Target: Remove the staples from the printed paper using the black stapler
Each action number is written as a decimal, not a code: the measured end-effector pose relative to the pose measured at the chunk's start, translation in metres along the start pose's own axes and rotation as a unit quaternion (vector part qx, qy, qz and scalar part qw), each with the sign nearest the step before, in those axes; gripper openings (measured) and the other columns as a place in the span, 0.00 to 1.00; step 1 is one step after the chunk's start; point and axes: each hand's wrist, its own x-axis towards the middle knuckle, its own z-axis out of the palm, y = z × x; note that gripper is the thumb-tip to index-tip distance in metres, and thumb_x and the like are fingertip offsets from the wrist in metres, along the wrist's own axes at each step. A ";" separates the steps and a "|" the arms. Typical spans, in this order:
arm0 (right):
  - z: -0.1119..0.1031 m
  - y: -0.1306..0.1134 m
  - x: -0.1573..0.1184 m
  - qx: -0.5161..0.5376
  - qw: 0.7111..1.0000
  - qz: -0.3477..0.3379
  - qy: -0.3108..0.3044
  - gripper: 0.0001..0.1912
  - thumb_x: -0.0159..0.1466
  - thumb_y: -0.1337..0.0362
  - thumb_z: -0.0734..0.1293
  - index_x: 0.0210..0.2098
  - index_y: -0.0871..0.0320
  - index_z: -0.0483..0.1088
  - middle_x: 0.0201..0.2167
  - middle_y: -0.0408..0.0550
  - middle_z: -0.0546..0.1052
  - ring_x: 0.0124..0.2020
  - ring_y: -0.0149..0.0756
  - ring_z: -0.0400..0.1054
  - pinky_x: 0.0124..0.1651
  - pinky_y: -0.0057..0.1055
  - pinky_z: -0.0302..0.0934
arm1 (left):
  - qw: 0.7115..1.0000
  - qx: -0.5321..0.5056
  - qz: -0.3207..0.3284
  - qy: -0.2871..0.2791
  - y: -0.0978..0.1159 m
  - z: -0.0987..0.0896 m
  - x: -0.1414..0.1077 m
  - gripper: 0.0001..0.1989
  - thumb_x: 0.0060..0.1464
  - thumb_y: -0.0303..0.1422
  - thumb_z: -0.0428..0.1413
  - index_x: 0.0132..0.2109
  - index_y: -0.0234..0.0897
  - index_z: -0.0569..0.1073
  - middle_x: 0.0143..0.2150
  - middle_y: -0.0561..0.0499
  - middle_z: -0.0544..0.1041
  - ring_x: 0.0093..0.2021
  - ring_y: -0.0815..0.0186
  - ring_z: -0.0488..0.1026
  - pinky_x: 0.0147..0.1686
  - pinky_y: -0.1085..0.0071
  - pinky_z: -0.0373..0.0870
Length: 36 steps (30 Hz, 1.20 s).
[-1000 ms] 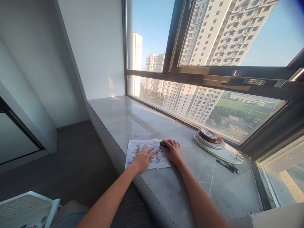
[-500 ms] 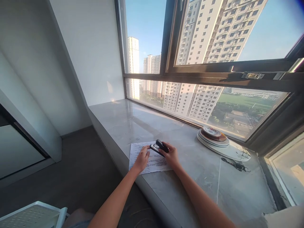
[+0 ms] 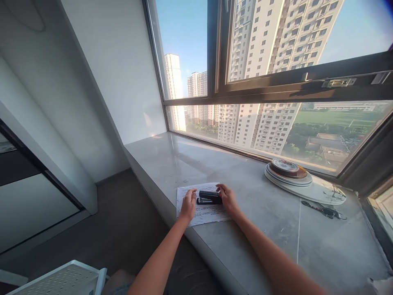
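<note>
A black stapler (image 3: 209,195) is above a printed sheet of paper (image 3: 202,215), its jaw end pointing left and its arm and base spread apart. My right hand (image 3: 229,200) holds its rear end, with one finger lifted over the top. Just left of the jaw end is my left hand (image 3: 188,205), fingers extended and not gripping the stapler. The sheet lies flat near the front edge of the grey stone sill (image 3: 258,246), partly covered by both hands.
Stacked plates (image 3: 288,174) stand at the right by the window, with a long white tray (image 3: 330,194) beneath them. Scissors with dark handles (image 3: 327,211) lie in front. A white perforated chair (image 3: 64,280) is at the lower left, below the sill's edge.
The stapler has turned from slanting to nearly level, with its side facing me. My left hand's fingers have come away from its front end. The view has shifted slightly.
</note>
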 end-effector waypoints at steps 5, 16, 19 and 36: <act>0.003 0.009 0.000 -0.018 1.000 0.016 0.006 0.18 0.62 0.62 0.56 0.40 0.56 0.76 0.31 0.49 0.79 0.31 0.42 0.72 0.36 0.35 0.63 | 1.000 -0.002 -0.013 0.021 0.002 -0.001 0.000 0.19 0.69 0.39 0.43 0.56 0.37 0.71 0.58 0.41 0.75 0.60 0.58 0.71 0.61 0.61 0.67; -0.012 -0.012 -0.004 0.011 0.992 -0.096 -0.082 0.18 0.71 0.54 0.58 0.47 0.52 0.76 0.46 0.50 0.79 0.47 0.44 0.72 0.50 0.39 0.67 | 0.999 -0.029 -0.032 0.030 -0.001 -0.002 0.000 0.18 0.68 0.37 0.42 0.55 0.37 0.71 0.58 0.41 0.75 0.60 0.58 0.71 0.60 0.61 0.67; -0.014 -0.018 -0.009 -0.025 0.974 -0.159 -0.161 0.16 0.65 0.53 0.67 0.48 0.52 0.77 0.45 0.51 0.79 0.48 0.47 0.72 0.52 0.41 0.66 | 0.998 -0.046 -0.030 0.033 -0.002 -0.003 0.000 0.18 0.68 0.38 0.42 0.54 0.37 0.71 0.57 0.41 0.75 0.60 0.57 0.71 0.61 0.60 0.65; -0.007 -0.029 -0.026 -0.229 0.862 -0.452 -0.012 0.19 0.71 0.72 0.62 0.58 0.50 0.70 0.51 0.48 0.80 0.46 0.40 0.70 0.52 0.42 0.59 | 0.990 -0.120 -0.044 0.058 -0.014 0.004 0.004 0.24 0.67 0.48 0.43 0.60 0.37 0.65 0.53 0.38 0.76 0.45 0.58 0.76 0.40 0.64 0.73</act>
